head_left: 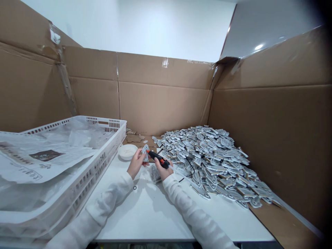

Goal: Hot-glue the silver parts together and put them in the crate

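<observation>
Near the middle of the white table (155, 218), my left hand (136, 163) pinches a small grey-and-white flat piece (145, 152) held upright. My right hand (164, 168) is wrapped round a black and orange glue gun (158, 158). The gun's orange tip points left and meets or nearly meets the piece. A clear stick extends from the gun's rear. Beneath my right hand lies a clear plastic bag (154, 174), partly hidden. A white round dish (127, 152) stands just left of my left hand, and a small dark ring (135, 187) lies below it.
A large pile of similar grey-and-white pieces (207, 155) covers the table's right side. At the left stands a white plastic crate (103, 160) with clear bags and a printed sheet (46, 155). Cardboard walls (166, 103) rise behind and on both sides.
</observation>
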Action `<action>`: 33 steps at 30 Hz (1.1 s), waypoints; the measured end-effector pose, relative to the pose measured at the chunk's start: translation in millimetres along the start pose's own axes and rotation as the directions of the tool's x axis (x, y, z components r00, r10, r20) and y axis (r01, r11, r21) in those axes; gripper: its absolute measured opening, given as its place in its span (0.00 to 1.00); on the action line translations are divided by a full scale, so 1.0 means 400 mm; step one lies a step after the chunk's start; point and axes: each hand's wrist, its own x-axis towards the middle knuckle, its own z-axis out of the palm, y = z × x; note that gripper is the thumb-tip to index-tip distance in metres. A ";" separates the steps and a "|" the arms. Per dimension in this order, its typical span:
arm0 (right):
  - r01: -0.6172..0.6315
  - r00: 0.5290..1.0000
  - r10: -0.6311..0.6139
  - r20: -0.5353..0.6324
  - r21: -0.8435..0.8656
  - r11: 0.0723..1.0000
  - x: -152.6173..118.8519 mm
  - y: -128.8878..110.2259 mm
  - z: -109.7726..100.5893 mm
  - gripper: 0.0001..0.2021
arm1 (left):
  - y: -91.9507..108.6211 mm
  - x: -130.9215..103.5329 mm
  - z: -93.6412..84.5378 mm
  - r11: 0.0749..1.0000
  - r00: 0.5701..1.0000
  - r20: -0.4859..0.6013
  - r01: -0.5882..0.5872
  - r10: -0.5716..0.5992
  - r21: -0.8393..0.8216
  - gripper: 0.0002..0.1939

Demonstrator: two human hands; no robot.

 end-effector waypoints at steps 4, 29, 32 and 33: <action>-0.019 1.000 0.019 -0.016 -0.018 1.000 -0.001 0.001 0.002 0.17 | -0.005 0.002 -0.001 1.000 1.000 0.005 -0.010 0.010 0.001 0.14; -0.234 0.972 0.230 -0.049 -0.299 0.925 0.058 0.016 -0.018 0.20 | 0.168 -0.008 0.013 0.974 0.958 -0.182 -0.209 0.221 0.085 0.11; -0.093 0.988 0.134 0.082 -0.382 0.919 0.058 0.039 0.000 0.16 | 0.252 0.019 0.115 0.964 0.980 0.061 -0.196 0.188 0.178 0.13; -0.033 0.984 0.101 0.146 -0.406 0.913 0.056 0.046 0.009 0.17 | 0.275 0.035 0.163 0.964 0.975 0.159 -0.184 0.155 0.192 0.13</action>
